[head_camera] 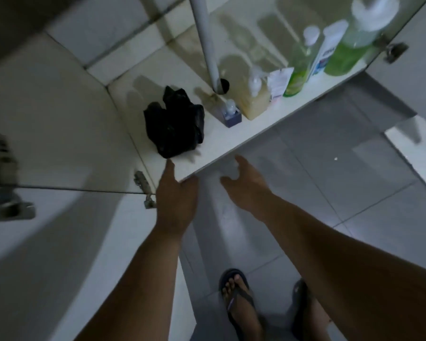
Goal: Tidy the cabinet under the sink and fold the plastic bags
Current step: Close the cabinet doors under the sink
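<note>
Both hands are out in front of me, reaching for the open cabinet. My left hand (175,193) is at the front edge of the cabinet floor (231,146), fingers straight, grip wide and holding nothing. My right hand (244,185) hovers just off that edge, fingers loosely spread, also empty. The black plastic bag (174,123) sits crumpled on the cabinet floor near its left front corner, just beyond my left fingertips and not touched yet. I judge this to be the reach for the bag, with folding not begun. The next move calls for closing a hand on that bundle and drawing it out without knocking the small pump bottle (229,112) just beside it. Behind that, along the row to the right: a soap dispenser (255,99) of pale yellowish liquid, a green bottle (296,72), a white bottle (326,50) and a large jug (354,43) partly filled with green liquid. The white drain pipe (207,43) drops through the floor.
</note>
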